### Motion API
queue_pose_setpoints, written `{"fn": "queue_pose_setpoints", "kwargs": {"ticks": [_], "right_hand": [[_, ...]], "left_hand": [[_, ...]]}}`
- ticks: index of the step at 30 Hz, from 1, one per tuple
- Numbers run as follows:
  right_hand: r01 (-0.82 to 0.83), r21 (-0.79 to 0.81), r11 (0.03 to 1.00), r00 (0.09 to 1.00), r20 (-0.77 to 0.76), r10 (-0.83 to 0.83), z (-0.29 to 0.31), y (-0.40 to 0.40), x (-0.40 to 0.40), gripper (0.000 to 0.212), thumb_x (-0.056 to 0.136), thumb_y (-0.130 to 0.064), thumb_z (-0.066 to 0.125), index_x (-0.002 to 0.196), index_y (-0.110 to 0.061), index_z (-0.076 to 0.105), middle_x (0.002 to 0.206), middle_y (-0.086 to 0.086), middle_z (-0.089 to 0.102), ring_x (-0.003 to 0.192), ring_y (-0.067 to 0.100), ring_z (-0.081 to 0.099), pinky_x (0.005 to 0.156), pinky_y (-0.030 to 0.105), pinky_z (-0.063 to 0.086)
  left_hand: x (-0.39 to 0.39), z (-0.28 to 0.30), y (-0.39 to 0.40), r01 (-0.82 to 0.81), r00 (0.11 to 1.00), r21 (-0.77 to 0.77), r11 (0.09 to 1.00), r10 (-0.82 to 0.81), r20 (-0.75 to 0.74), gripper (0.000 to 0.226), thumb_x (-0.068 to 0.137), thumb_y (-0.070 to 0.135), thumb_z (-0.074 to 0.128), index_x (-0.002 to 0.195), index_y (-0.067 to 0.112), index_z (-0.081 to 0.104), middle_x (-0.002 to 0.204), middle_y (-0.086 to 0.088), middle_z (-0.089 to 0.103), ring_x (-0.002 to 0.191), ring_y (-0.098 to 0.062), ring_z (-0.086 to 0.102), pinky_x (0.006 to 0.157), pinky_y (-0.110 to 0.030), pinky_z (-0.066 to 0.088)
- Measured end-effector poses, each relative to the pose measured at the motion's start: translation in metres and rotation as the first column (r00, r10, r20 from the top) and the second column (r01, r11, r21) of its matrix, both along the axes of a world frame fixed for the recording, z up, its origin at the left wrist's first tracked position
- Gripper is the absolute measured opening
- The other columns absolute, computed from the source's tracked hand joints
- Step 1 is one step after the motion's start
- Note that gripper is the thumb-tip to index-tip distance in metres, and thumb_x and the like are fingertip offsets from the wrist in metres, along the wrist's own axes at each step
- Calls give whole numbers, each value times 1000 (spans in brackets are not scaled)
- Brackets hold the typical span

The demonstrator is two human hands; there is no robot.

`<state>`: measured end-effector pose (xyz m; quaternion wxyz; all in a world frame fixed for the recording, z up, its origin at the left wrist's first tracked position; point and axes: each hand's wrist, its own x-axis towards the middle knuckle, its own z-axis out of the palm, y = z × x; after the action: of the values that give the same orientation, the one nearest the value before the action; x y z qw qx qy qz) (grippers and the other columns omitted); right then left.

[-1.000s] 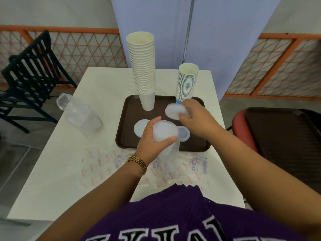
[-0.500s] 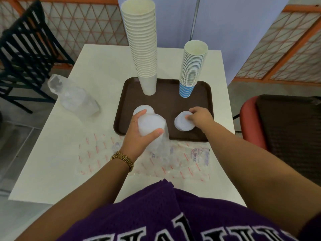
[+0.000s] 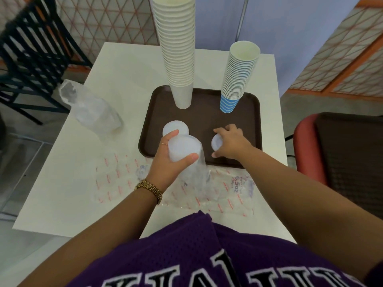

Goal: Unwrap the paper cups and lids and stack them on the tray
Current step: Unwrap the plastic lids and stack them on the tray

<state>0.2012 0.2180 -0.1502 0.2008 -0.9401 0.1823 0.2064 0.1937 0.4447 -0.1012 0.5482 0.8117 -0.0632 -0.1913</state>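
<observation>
The white table [image 3: 128, 67] carries everything, and the brown tray [image 3: 246, 121] sits on its right half, near me. The tallest thing on the tray is the white cup stack [image 3: 176, 48] at its far left; it towers out of view, and I judge it the biggest risk: if my arm swings wide or I nudge the tray, that column could tip over. The blue-striped cup stack [image 3: 238, 73] at the far right is shorter but leans a little, so a bump from my right wrist could send it over too.

Nearer, my left hand [image 3: 165, 160] grips the sleeve of lids [image 3: 184, 150], thumb and fingers curled round its top end, held upright over the tray's near edge. The loose plastic wrap hangs below it; if my hold slackens, the lids might slide out onto the table instead of the tray. Flat printed wrappers [image 3: 234, 187] lie under it on the table, slippery I expect, and an empty clear bag [image 3: 91, 108] lies far left.

My right hand [image 3: 232, 141] rests on the tray, fingers curled round a small lid pile [image 3: 216, 141]. A larger lid pile [image 3: 175, 128] lies just left of it, beside my left fingers. Setting lids down off-centre could make either low pile slump.
</observation>
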Motion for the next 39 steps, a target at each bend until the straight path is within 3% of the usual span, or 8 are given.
{"fn": "queue_pose_setpoints", "kwargs": {"ticks": [6,17,21,25,28,33,36,39], "right_hand": [[-195,-149,969,980,-65,188,-4,4,15,68,82,-34,71,142,-30,39,138,10,35,126,32,37,96,43,48],[-284,-213,935,959,-92,270,-8,10,21,78,81,-40,73,147,-32,34,140,10,33,127,33,35,97,45,48],[-146,-105,984,989,8,148,3,9,11,84,80,-51,72,150,-33,29,150,7,28,136,31,28,106,48,41],[69,235,969,933,330,-147,46,24,3,39,92,-34,64,130,-26,59,134,1,53,121,17,50,98,30,42],[-2,509,861,935,306,-179,90,46,-8,16,94,-30,64,107,-28,72,111,-9,65,102,6,60,90,26,48],[-116,454,884,970,244,2,124,69,-20,17,83,-40,74,97,-30,76,107,-11,64,99,9,61,93,35,52],[-144,380,914,972,228,58,135,71,-25,28,77,-45,78,101,-30,72,109,-12,58,100,8,57,89,30,50],[-203,313,928,969,199,145,141,73,-29,45,70,-45,83,109,-33,65,112,-11,50,102,9,52,84,24,45]], "left_hand": [[-3,-1,4,4,1000,8,1000,-4,-6,80,79,33,77,143,34,30,132,11,33,122,-13,41,89,-22,47],[-5,-7,10,8,999,-1,1000,-8,-42,79,79,33,78,141,37,29,132,11,33,123,-13,41,92,-24,48],[-5,-7,11,13,998,-15,1000,-14,-53,79,78,32,78,141,37,29,132,11,33,123,-14,42,96,-29,49],[-5,-7,11,24,998,-24,999,-26,-53,80,79,33,78,143,35,30,133,11,33,124,-14,41,100,-34,49],[-3,-4,6,42,998,-35,998,-43,-35,81,78,37,78,143,37,29,132,13,32,123,-12,41,100,-32,47],[-1,8,-2,67,996,-72,995,-71,-47,84,80,35,76,147,34,25,135,12,35,117,-9,42,94,-22,44],[-1,13,-3,90,995,-70,993,-93,-39,87,78,32,79,147,32,25,129,15,33,114,-6,41,83,-10,41],[-3,14,0,116,993,-95,989,-118,-10,88,72,30,84,143,29,32,126,13,41,117,-10,47,90,-19,46]]}}
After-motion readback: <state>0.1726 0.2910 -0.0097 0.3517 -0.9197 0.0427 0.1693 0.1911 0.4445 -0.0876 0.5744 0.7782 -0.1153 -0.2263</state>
